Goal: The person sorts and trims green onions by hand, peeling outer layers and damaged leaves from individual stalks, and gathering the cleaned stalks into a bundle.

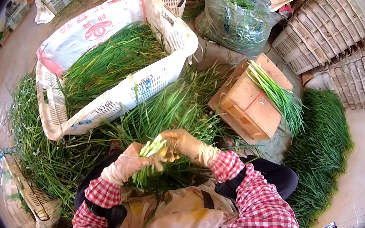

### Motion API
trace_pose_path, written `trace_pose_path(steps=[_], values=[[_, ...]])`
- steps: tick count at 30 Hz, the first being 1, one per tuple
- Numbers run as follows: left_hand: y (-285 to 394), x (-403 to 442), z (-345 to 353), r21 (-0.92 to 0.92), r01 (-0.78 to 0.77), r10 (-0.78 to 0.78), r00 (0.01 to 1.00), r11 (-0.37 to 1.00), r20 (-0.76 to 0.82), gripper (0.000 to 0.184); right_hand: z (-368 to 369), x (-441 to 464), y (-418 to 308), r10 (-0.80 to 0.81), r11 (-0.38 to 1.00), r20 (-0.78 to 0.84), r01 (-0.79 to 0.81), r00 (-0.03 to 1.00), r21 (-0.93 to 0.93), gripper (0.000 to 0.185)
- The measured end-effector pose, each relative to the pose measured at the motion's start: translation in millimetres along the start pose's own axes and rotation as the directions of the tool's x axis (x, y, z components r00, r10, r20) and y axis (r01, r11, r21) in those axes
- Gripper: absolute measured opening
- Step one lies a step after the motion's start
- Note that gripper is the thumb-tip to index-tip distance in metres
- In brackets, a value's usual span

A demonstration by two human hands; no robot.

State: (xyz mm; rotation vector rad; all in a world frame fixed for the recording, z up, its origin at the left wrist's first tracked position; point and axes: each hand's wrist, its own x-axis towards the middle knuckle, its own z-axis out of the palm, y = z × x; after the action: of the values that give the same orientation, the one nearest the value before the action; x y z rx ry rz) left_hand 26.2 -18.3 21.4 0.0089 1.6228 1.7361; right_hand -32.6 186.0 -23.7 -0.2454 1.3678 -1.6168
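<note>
My left hand (127, 164), in a pale glove, is closed around a small bunch of garlic chives (152, 148). The bunch's pale stem ends point up and its green leaves hang below toward my lap. My right hand (185, 145), gloved too, has its fingers closed at the stem ends, touching them. Loose chives (167, 106) lie in a tangled heap just beyond both hands. To the right, a wooden stand (251, 100) carries another bunch of chives (274, 92), laid with its white ends toward the back.
A white plastic crate (121, 106) with chives and a printed sack stands behind the heap. A clear bag (239, 23) of chives is at the back. Stacked crates (323, 26) lean at the right, beside a long row of chives (321, 155). Another crate (34, 198) stands left.
</note>
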Motion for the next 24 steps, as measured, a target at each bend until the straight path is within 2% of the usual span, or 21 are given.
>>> trace_pose_path(steps=[1, 2, 3, 4, 5, 6, 7, 8, 9, 11, 12, 13, 14, 15, 16, 17, 19, 21, 22, 23, 24], values=[[-3.1, -0.9, 0.6, -0.095, -0.025, 0.019, 0.998, 0.995, -0.058, 0.034, -12.3, 15.3, 4.8, 0.03, 0.997, 0.091, -0.036, 0.995, 0.065, 0.032], [1.8, -6.5, -0.3, -0.092, -0.113, 0.104, 0.99, 0.989, -0.092, 0.031, -33.3, 35.5, 16.0, 0.112, 0.983, 0.148, -0.131, 0.983, 0.131, 0.039], [-2.3, -5.5, -5.8, -0.164, -0.101, 0.081, 0.989, 0.981, -0.121, 0.03, -46.2, 45.8, 3.1, 0.126, 0.988, 0.032, -0.122, 0.992, -0.095, 0.041], [-6.3, -4.6, -11.1, -0.236, -0.093, 0.058, 0.987, 0.967, -0.15, 0.028, -67.1, 70.6, 18.2, 0.162, 0.973, -0.224, -0.193, 0.961, -0.126, 0.041], [0.3, -2.4, -12.3, -0.134, -0.114, 0.089, 0.98, 0.984, -0.175, 0.036, -95.4, 99.3, 51.1, 0.082, 0.965, -0.481, -0.191, 0.873, -0.181, 0.038], [1.6, -0.3, -13.2, -0.189, -0.095, 0.064, 0.985, 0.977, -0.162, 0.039, -122.7, 122.0, 63.0, 0.164, 0.894, -0.649, -0.39, 0.743, -0.22, 0.039], [3.1, 1.3, -13.9, -0.241, -0.075, 0.04, 0.988, 0.968, -0.147, 0.043, -138.6, 132.5, 63.2, 0.162, 0.851, -0.703, -0.459, 0.692, -0.255, 0.049], [12.0, 1.9, -10.9, -0.267, -0.046, -0.001, 0.985, 0.963, -0.172, 0.045, -166.3, 152.6, 84.2, 0.147, 0.72, -0.717, -0.571, 0.681, -0.395, 0.058], [22.1, 2.3, -9.6, -0.292, -0.015, -0.04, 0.983, 0.956, -0.181, 0.044, -169.0, 154.1, 84.2, 0.201, 0.742, -0.737, -0.591, 0.646, -0.316, 0.061], [23.7, 4.7, -13.9, -0.324, -0.015, -0.041, 0.985, 0.946, -0.166, 0.038, -185.5, 168.0, 116.5, 0.202, 0.802, -0.749, -0.546, 0.632, -0.244, 0.058], [20.3, 7.4, -15.5, -0.38, -0.026, -0.048, 0.982, 0.925, -0.183, 0.036, -187.6, 170.0, 117.6, 0.224, 0.803, -0.761, -0.558, 0.609, -0.211, 0.044], [17.6, 10.9, -17.5, -0.348, -0.053, -0.031, 0.973, 0.936, -0.231, 0.03, -177.6, 160.9, 104.9, 0.225, 0.839, -0.801, -0.528, 0.555, -0.131, 0.039], [19.0, 12.7, -16.9, -0.303, -0.057, -0.032, 0.96, 0.951, -0.279, 0.026, -184.7, 157.5, 124.6, 0.092, 0.863, -0.783, -0.442, 0.615, -0.246, 0.036], [22.9, 13.3, -16.2, -0.256, -0.059, -0.03, 0.944, 0.965, -0.329, 0.021, -173.5, 146.9, 114.1, 0.144, 0.925, -0.801, -0.367, 0.581, -0.1, 0.031], [21.2, 13.4, -17.5, -0.282, -0.143, 0.033, 0.931, 0.949, -0.362, 0.016, -163.0, 136.6, 104.8, 0.196, 0.96, -0.815, -0.276, 0.546, 0.046, 0.026], [20.1, 15.8, -16.3, -0.206, -0.165, 0.078, 0.925, 0.965, -0.373, 0.02, -145.8, 121.3, 99.1, 0.129, 0.986, -0.804, -0.16, 0.581, 0.042, 0.026], [18.3, 14.4, -18.5, -0.04, -0.194, 0.161, 0.897, 0.98, -0.412, 0.029, -99.9, 85.7, 87.7, -0.193, 0.976, -0.771, 0.036, 0.606, -0.216, 0.029], [13.7, 14.4, -19.5, 0.199, -0.275, 0.329, 0.882, 0.941, -0.338, 0.027, -53.6, 44.3, 62.1, -0.244, 0.931, -0.593, 0.015, 0.768, -0.364, 0.028], [19.3, 11.7, -14.0, 0.089, -0.26, 0.274, 0.889, 0.962, -0.367, 0.025, -34.7, 21.9, 47.2, -0.359, 0.822, -0.486, 0.023, 0.797, -0.569, 0.026], [4.9, 15.1, -17.3, 0.104, -0.304, 0.321, 0.881, 0.947, -0.347, 0.028, -18.5, 4.4, 35.9, -0.457, 0.665, -0.358, 0.046, 0.814, -0.745, 0.025], [-9.6, 19.2, -21.1, 0.118, -0.348, 0.368, 0.871, 0.93, -0.325, 0.032, -4.0, -7.3, 31.2, -0.51, 0.59, -0.278, 0.097, 0.814, -0.801, 0.024]])
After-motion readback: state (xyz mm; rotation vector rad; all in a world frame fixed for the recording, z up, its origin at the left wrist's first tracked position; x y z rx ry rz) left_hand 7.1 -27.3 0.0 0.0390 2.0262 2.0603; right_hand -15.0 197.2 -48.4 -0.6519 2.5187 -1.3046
